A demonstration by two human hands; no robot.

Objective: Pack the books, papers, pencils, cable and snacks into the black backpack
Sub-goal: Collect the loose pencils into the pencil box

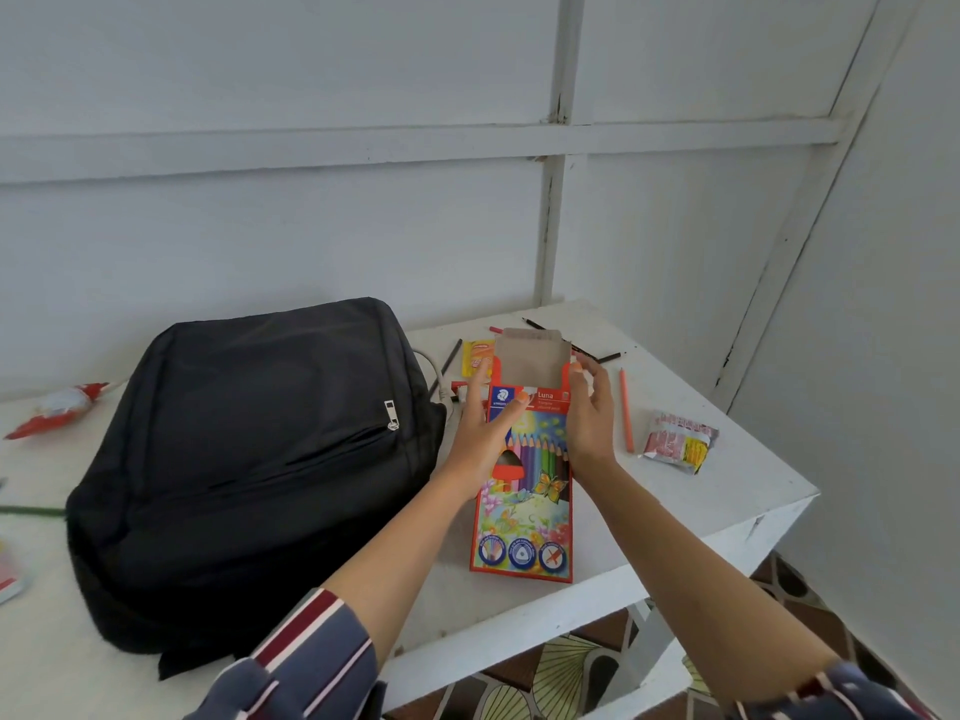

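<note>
White table (pixel 727 491) against pale panelled wall (pixel 260 226); patterned floor tiles (pixel 571 662) below.

I see my left hand (pixel 480 426) and right hand (pixel 589 415) gripping the coloured-pencil box (pixel 524 491), its flap open, with the black backpack (pixel 260 459) just left of them.

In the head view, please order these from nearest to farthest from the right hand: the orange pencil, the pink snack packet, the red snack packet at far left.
From the right hand:
1. Orange pencil, lying just to its right.
2. Pink snack packet, farther right near the table's edge.
3. Red snack packet, far left beyond the black backpack.
</note>
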